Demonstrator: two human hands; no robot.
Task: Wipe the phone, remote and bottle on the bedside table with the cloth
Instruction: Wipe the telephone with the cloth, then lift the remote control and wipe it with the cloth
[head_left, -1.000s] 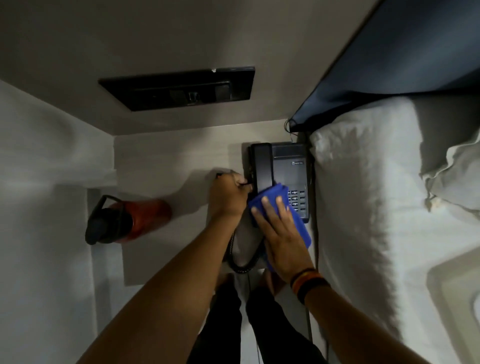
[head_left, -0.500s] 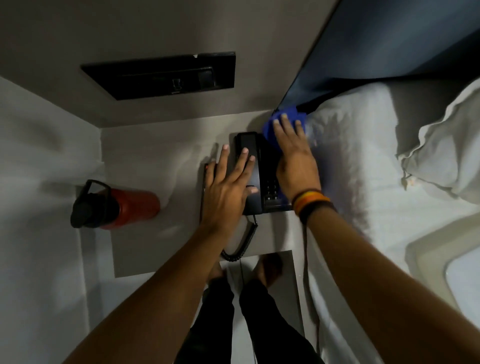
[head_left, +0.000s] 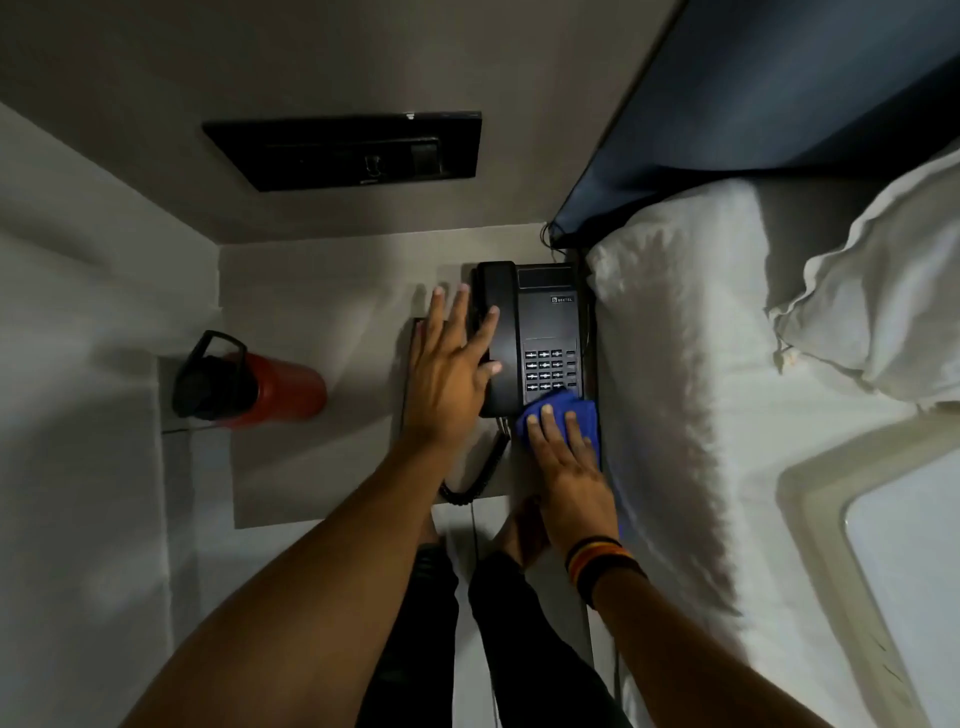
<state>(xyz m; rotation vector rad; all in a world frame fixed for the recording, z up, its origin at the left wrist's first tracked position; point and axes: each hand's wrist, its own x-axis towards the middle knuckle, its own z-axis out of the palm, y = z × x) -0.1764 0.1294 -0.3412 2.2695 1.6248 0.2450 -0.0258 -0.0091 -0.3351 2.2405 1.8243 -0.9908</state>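
slid blue cloth (head_left: 563, 415) back to the desk phone (head_left: 535, 338) near edge under flat right hand (head_left: 569, 467), open left hand (head_left: 449, 374) bracing handset (head_left: 498, 332); still wiping phone, bottle (head_left: 249, 384) next

One head-worn wide-angle view looks almost straight down, close over the bedside table (head_left: 322, 467) at centre. The wall panel (head_left: 343, 150) lies toward twelve o'clock, the bed (head_left: 701, 415) toward three, and the person's legs (head_left: 467, 649) toward six.
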